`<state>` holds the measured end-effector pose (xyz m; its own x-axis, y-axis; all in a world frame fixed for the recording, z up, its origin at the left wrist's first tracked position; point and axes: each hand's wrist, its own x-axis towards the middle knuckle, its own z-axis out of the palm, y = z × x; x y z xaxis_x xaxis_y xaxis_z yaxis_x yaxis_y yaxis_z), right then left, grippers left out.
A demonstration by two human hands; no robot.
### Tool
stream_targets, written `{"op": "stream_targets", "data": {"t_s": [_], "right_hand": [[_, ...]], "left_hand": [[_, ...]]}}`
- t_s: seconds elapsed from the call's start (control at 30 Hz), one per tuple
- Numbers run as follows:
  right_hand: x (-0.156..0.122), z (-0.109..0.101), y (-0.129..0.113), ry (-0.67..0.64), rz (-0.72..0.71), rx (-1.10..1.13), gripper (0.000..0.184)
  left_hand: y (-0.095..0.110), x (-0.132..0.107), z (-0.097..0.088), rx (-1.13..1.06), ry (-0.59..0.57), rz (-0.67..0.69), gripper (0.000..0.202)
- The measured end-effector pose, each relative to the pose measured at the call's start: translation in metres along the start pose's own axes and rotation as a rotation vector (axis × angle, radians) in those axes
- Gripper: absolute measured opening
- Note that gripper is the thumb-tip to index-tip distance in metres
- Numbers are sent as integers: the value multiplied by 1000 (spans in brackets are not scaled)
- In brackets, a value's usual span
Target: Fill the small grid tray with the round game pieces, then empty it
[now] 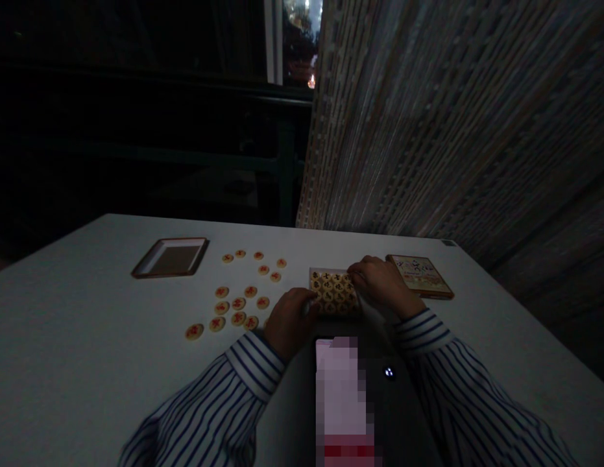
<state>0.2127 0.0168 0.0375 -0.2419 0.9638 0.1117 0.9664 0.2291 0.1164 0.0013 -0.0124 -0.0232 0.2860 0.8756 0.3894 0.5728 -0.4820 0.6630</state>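
A small clear-edged tray [324, 269] lies on the table in front of me, packed with rows of round Chinese chess pieces [337, 287] that bear dark characters. My left hand [292, 319] grips the tray's left edge with curled fingers. At its far right corner, my right hand [379, 280] has its fingers closed on the edge. Left of the tray, several loose Chinese chess pieces [238, 303] with red characters are scattered face up.
An open shallow box half [203, 250] rests on the white table [111, 311] at far left. A box lid [425, 275] with printed artwork lies at right. Nearest me is a lit phone [340, 395], partly pixelated. Behind the table hangs a string curtain [389, 117].
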Motion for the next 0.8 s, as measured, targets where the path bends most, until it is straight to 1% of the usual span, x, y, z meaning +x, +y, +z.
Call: {"op": "stream_targets", "data": {"t_s": [0.13,0.23,0.33,0.4,0.5,0.6,0.7,0.8], "right_hand": [[-6,-7,3,49,-34,27,31],[-18,-8,4,87,-58,73,29],[-36,-2,4,89,-87,140,27],[-48,6,4,128,-95,182,28],[-60,20,6,142,-127,188,32],[-64,32,7,111,-138,126,36],[-66,36,6,104,-126,69,35],[-68,34,4,133,-135,71,33]], "left_hand": [[-1,0,1,21,7,48,17],[-3,-1,2,51,20,59,17],[-4,-2,3,98,40,93,20],[-5,-3,3,124,41,148,22],[-4,-2,4,149,11,234,26],[1,2,3,183,-37,269,29],[10,10,2,234,-99,281,31],[18,20,4,282,-154,310,31]]}}
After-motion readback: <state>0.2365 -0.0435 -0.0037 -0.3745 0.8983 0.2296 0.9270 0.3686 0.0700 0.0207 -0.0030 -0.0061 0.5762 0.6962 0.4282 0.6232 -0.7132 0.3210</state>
